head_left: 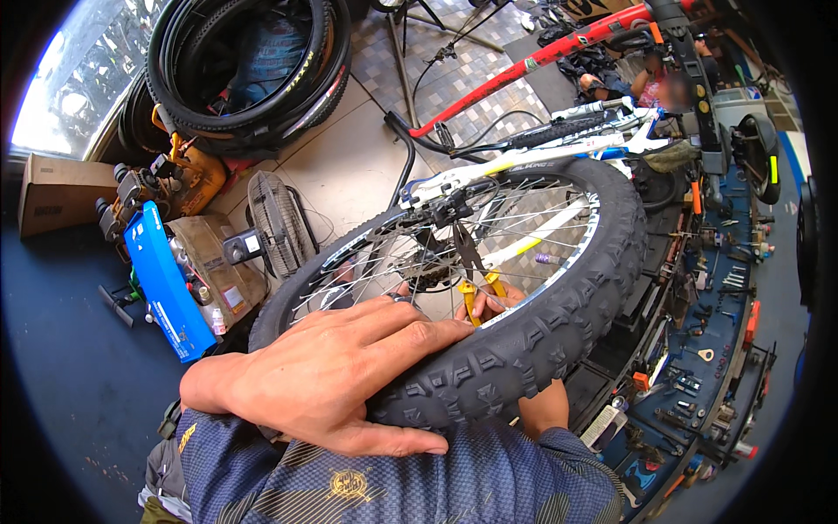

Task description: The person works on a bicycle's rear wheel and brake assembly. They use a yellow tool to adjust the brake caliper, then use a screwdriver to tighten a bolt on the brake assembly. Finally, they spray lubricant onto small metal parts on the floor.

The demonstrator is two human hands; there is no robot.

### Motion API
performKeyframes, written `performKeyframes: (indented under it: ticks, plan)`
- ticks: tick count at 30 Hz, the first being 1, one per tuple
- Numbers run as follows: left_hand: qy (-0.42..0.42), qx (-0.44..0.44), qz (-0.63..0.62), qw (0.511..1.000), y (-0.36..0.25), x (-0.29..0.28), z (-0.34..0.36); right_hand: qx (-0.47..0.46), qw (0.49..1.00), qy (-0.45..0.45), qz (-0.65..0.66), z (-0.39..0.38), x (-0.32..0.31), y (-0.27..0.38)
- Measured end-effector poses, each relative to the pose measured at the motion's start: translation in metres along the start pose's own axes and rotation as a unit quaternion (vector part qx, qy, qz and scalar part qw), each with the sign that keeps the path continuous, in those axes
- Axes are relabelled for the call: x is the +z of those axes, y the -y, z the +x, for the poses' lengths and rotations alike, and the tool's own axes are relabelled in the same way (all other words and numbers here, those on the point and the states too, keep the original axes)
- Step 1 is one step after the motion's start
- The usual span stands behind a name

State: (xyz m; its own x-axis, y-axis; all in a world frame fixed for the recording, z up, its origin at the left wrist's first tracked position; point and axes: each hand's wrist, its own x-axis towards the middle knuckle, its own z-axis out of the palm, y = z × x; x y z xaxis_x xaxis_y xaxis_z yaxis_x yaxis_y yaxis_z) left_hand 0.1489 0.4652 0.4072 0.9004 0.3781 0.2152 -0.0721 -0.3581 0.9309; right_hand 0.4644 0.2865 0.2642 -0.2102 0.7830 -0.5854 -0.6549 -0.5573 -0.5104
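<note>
A bicycle wheel with a fat knobby black tire [524, 358] stands upright close in front of me. My left hand [336, 371] is closed over the tire's near left part, with the thumb on the tread and the fingers reaching toward the rim. My right hand [497, 301] comes from behind the tire, its wrist partly hidden, and its fingers grip pliers [470, 297] with yellow handles. The dark jaws point up among the spokes, near the hub; whether they pinch a spoke, I cannot tell. A white bicycle frame [515, 162] lies beyond the wheel.
Stacked tires [249, 140] lie at the upper left, above a fan [279, 223] and a blue box [166, 284] of small items. At the right, a tool board [698, 349] carries many tools. A red frame tube [541, 61] crosses behind; another person [655, 83] sits at the far right.
</note>
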Motion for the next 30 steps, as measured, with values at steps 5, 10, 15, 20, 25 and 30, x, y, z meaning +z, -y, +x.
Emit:
performKeyframes:
  ticks: [5, 10, 15, 20, 25, 30]
  plan:
    - [0.005, -0.007, 0.000, 1.000, -0.001, -0.001, 0.002, 0.007, 1.000, 0.004, 0.008, 0.000, 0.000, -0.003]
    - [0.025, -0.032, -0.005, 0.999, -0.004, -0.002, 0.004, 0.013, 1.000, 0.004, 0.017, -0.001, -0.003, -0.006]
    - [0.020, -0.027, -0.005, 0.999, -0.003, -0.002, 0.004, 0.015, 0.999, 0.005, 0.030, -0.001, -0.005, -0.011]
    - [0.021, 0.005, -0.005, 1.000, 0.002, -0.001, 0.003, 0.013, 0.999, 0.009, 0.048, -0.002, -0.016, -0.021]
    - [0.072, 0.042, -0.129, 0.988, 0.024, -0.015, 0.004, 0.003, 0.998, -0.003, 0.063, 0.000, -0.026, -0.036]
    - [-0.050, -0.159, -0.077, 0.983, 0.073, -0.029, 0.026, 0.020, 0.995, -0.095, -0.005, -0.002, -0.004, -0.029]
